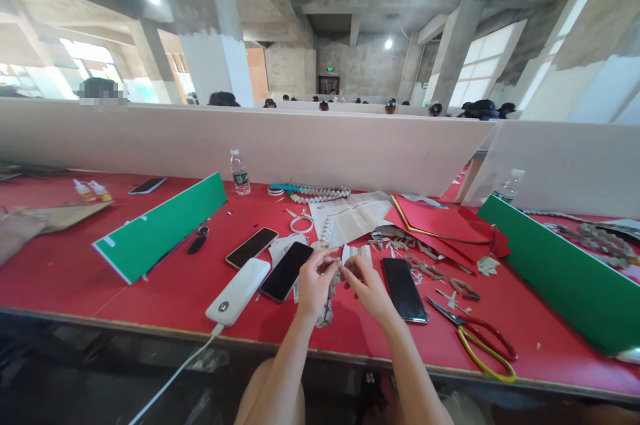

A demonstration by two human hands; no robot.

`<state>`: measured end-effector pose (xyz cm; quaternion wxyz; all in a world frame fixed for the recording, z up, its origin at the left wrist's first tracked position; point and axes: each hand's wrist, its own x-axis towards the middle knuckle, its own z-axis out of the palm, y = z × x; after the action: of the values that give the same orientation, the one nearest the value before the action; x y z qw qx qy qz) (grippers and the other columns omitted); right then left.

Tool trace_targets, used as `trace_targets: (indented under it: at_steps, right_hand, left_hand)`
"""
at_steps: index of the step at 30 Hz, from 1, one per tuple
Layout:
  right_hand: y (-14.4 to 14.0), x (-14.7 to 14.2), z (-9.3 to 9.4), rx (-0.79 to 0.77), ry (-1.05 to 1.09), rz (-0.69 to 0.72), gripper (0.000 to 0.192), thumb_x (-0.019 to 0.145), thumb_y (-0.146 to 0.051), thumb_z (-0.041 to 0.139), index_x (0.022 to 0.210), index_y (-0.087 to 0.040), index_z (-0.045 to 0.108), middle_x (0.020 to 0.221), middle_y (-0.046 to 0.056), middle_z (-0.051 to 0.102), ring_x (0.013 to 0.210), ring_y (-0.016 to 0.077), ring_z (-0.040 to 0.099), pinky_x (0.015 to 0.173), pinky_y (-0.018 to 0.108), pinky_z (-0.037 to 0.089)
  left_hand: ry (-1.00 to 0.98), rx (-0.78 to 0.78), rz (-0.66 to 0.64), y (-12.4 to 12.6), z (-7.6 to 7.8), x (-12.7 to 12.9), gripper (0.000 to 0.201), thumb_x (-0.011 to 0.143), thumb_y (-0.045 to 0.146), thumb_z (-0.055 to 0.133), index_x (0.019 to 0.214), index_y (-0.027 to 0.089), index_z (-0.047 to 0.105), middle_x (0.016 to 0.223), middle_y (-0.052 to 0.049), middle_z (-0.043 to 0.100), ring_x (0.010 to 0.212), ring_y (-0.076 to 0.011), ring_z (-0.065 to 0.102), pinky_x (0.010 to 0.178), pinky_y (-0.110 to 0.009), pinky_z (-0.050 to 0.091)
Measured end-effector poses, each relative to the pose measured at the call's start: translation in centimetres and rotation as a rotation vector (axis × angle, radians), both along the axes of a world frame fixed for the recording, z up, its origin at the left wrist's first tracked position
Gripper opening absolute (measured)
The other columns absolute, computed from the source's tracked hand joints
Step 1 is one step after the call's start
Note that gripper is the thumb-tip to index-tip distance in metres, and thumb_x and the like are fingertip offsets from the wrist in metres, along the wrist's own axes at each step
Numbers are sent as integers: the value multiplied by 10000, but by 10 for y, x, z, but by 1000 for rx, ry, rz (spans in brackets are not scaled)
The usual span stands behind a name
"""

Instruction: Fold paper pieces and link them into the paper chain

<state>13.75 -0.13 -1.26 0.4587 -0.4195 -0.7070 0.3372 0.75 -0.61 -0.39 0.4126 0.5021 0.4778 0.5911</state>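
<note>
My left hand (316, 282) and my right hand (367, 284) come together over the red table, fingertips pinched on a chain of small folded paper pieces (326, 316). Part of this grey-white chain hangs below my left hand, and the fingers hide the piece between them. Beyond my hands a light zigzag paper strip (328, 230) lies on a newspaper sheet (357, 213); whether it joins the chain I cannot tell. A black phone (287, 272) is left of my left hand. Another dark phone (404, 290) lies right of my right hand.
Scissors (473, 338) with red and yellow handles lie at right. Folded paper pieces (425, 268) and red paper sheets (445, 218) are scattered behind. A white power bank (237, 293) with a cable, a bottle (240, 173) and green dividers (165, 228) stand around. Another person's hand (17, 228) is far left.
</note>
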Motion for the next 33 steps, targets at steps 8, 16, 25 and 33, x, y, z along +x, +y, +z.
trace_targets:
  at_steps: [8, 16, 25, 33]
  right_hand:
    - [-3, -5, 2, 15, -90, -82, 224, 855, -377, 437, 786, -204, 562, 635, -1, 601, 571, 149, 563, 525, 244, 413]
    - [-2, -13, 1, 1, -132, -88, 249, 881, -398, 380, 773, -217, 511, 573, -35, 517, 502, 123, 476, 483, 221, 348]
    - [2, -10, 0, 15, -165, -39, 390, 893, -433, 334, 615, -194, 466, 504, -37, 453, 467, 106, 418, 450, 222, 277]
    - [5, -9, -2, 69, -220, -147, 411, 880, -435, 356, 576, -200, 504, 474, -31, 468, 455, 118, 414, 500, 242, 317]
  left_hand:
    - [77, 26, 52, 2, -5, -6, 145, 695, 312, 650, 729, 182, 703, 687, -50, 673, 658, -182, 612, 629, -254, 458]
    - [90, 102, 94, 2, -5, -6, 149, 732, 317, 613, 717, 178, 663, 721, -35, 638, 708, -159, 574, 671, -236, 433]
    - [-277, -92, -31, 8, -11, 1, 245, 662, 380, 670, 735, 152, 622, 665, -6, 580, 617, -108, 536, 589, -198, 422]
    - [-340, -99, -48, 19, -27, 18, 243, 701, 403, 618, 679, 171, 549, 557, 43, 480, 488, -84, 432, 477, -193, 362]
